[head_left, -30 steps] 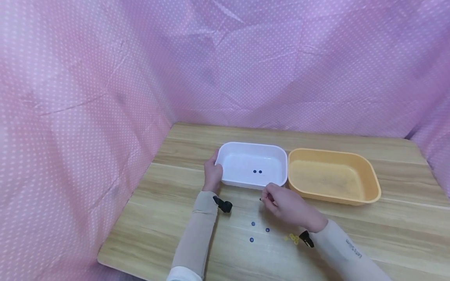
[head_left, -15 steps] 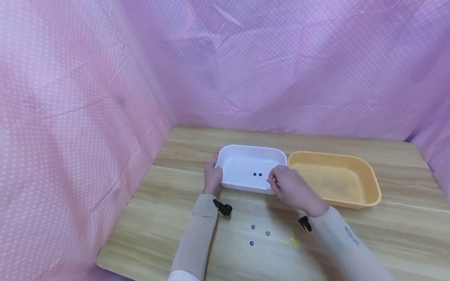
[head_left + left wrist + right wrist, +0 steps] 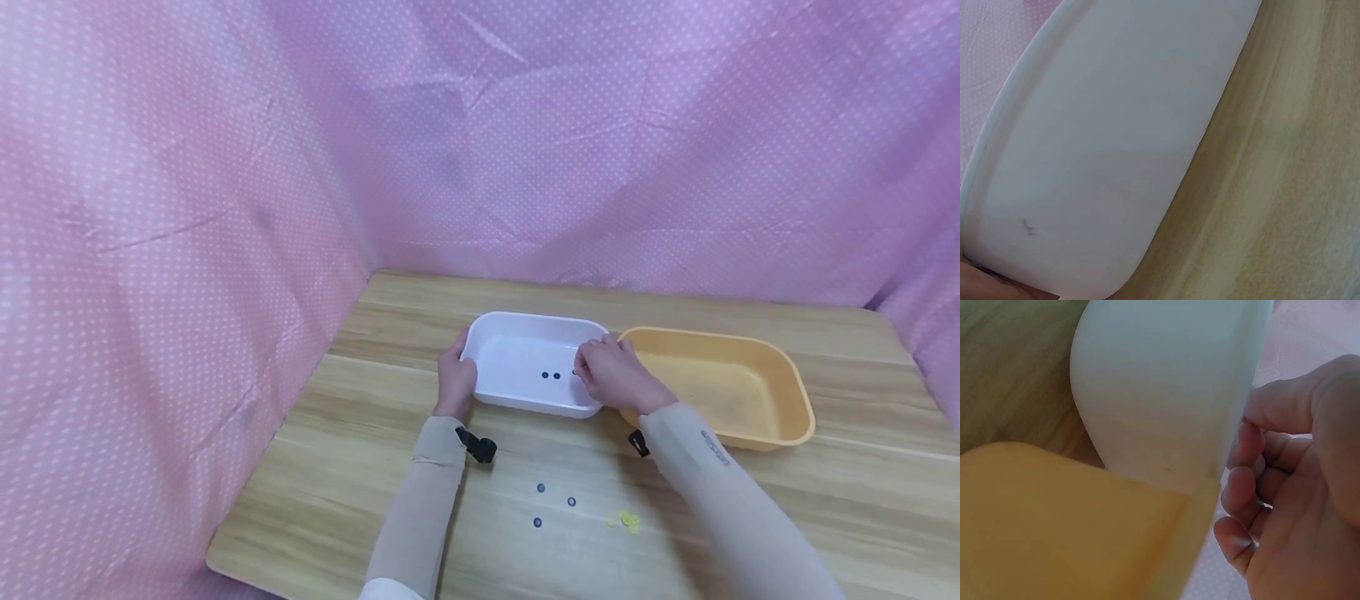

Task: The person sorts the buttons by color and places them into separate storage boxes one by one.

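Observation:
My left hand [image 3: 456, 383] grips the left end of a white plastic bin [image 3: 525, 402], thumb at the rim. Two small dark blue buttons [image 3: 545, 375] lie on its floor. Over the bin's right end, my right hand [image 3: 615, 375] is reaching in, fingers curled, with another dark blue button [image 3: 574, 372] at its fingertips. In the right wrist view the thumb and forefinger [image 3: 1250, 444] come together behind the bin's rim, so the button is hidden there. Several blue buttons [image 3: 572, 502] and a cluster of yellow buttons [image 3: 628, 520] lie on the table in front.
A yellow bin [image 3: 787, 396] stands right beside the white one, partly under my right forearm. The wooden table [image 3: 337, 467] reaches back to a pink dotted curtain [image 3: 525, 167]. Black camera mounts sit on both wrists.
My right hand has lifted from the table in front of the white bin and moved over its right end, carrying a dark blue button. My left hand keeps its grip on the bin.

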`<state>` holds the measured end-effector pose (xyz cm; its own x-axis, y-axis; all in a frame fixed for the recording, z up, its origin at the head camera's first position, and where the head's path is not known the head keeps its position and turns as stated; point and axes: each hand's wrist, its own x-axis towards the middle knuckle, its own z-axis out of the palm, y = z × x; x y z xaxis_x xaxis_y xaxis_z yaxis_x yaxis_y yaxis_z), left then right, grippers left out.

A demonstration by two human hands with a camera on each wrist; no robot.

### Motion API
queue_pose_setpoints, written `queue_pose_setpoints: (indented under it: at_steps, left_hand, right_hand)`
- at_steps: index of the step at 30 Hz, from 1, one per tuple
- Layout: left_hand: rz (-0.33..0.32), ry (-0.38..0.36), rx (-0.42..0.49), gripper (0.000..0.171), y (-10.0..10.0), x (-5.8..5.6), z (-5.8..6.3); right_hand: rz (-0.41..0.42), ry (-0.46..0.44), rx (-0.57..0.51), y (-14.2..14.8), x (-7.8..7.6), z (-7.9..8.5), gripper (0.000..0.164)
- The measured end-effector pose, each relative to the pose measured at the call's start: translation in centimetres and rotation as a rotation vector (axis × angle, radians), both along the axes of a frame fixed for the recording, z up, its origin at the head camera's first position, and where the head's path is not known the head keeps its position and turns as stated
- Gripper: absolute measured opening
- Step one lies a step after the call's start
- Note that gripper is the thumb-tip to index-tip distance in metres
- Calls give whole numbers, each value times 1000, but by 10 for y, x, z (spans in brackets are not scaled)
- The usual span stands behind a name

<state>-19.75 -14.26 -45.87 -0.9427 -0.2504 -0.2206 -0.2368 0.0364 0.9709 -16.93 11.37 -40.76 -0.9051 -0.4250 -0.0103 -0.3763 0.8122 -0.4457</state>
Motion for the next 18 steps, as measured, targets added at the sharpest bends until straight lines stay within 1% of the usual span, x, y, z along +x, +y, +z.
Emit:
queue_pose_setpoints:
  at_steps: [6,12,18]
  left_hand:
    - [5,2,11,70,-1,-1,0]
    - [8,1,17,71,-1,-2,0]
    - [-3,0,4,73,-1,-4,1]
  right_hand:
    - [18,-5,43,-4,-6,-1,9]
    - [32,-39,91,-10,-13,-3,7]
    - [60,-71,199,-18,-22,-7,9]
